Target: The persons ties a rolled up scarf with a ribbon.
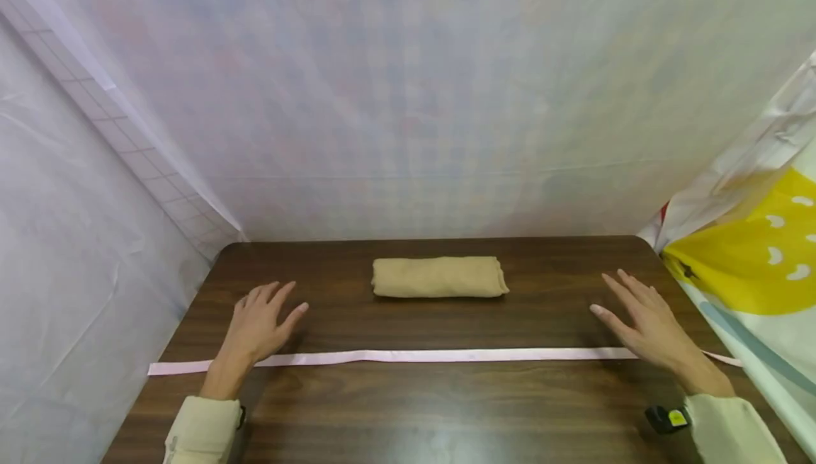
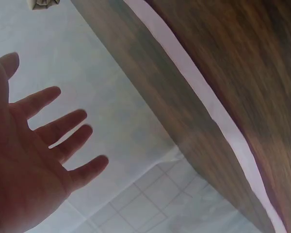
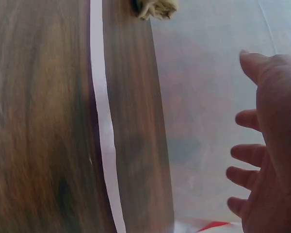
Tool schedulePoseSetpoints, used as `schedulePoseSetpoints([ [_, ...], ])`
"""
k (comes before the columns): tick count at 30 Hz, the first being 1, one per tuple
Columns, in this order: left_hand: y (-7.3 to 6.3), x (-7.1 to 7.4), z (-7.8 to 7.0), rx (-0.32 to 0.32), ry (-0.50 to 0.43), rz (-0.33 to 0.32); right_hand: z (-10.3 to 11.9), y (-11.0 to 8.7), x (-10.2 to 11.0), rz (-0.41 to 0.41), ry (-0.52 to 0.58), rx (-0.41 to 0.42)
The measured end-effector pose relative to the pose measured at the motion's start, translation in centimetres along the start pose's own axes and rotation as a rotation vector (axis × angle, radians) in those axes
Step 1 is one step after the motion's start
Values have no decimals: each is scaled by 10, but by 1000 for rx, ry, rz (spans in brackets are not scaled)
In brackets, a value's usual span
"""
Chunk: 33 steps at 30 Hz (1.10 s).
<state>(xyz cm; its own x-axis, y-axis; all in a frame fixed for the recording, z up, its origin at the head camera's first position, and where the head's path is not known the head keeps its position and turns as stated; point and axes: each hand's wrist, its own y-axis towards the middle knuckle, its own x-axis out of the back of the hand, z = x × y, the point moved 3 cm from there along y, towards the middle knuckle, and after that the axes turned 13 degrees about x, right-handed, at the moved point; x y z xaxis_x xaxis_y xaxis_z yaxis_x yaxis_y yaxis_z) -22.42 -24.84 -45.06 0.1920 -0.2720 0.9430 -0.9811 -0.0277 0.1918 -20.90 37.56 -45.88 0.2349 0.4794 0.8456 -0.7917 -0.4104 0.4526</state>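
Observation:
A rolled or folded tan cloth (image 1: 438,277) lies lengthwise near the back of the dark wooden table. In front of it a pale pink ribbon (image 1: 440,355) stretches flat across almost the whole width. My left hand (image 1: 258,322) is over the left part of the table, fingers spread, holding nothing; its wrist crosses above the ribbon. On the other side my right hand (image 1: 650,322) hovers likewise, fingers apart and nothing in them, covering part of the ribbon near its right end. Both wrist views show the palms bare, and the cloth's end (image 3: 157,8) appears at the top of the right one.
White sheeting (image 1: 408,110) hangs behind the wooden table (image 1: 446,407) and along its left side. A yellow-and-white patterned fabric (image 1: 752,258) hangs at the right edge. A black strap device with a yellow label (image 1: 668,419) sits by the right cuff.

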Motion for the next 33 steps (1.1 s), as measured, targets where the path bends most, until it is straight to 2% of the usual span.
schedulePoseSetpoints([
  [4, 3, -2, -5, -8, -63, 28, 5, 8, -4, 43, 102, -38],
  [8, 7, -5, -12, 13, -134, 101, 9, 17, -10, 116, 214, -114],
  [12, 11, -8, -22, 21, -177, 158, 12, 28, -19, 151, 252, -140],
  [17, 18, -14, -38, -41, -141, 143, 22, 44, -34, 138, 246, -53],
  [22, 28, -20, -59, -96, -98, 144, 39, 64, -49, 181, 216, 40],
  [26, 35, -25, -76, -129, -84, 157, 49, 79, -60, 229, 225, 65],
  [33, 47, -36, -101, -174, -21, 180, 60, 96, -75, 235, 199, 136],
])
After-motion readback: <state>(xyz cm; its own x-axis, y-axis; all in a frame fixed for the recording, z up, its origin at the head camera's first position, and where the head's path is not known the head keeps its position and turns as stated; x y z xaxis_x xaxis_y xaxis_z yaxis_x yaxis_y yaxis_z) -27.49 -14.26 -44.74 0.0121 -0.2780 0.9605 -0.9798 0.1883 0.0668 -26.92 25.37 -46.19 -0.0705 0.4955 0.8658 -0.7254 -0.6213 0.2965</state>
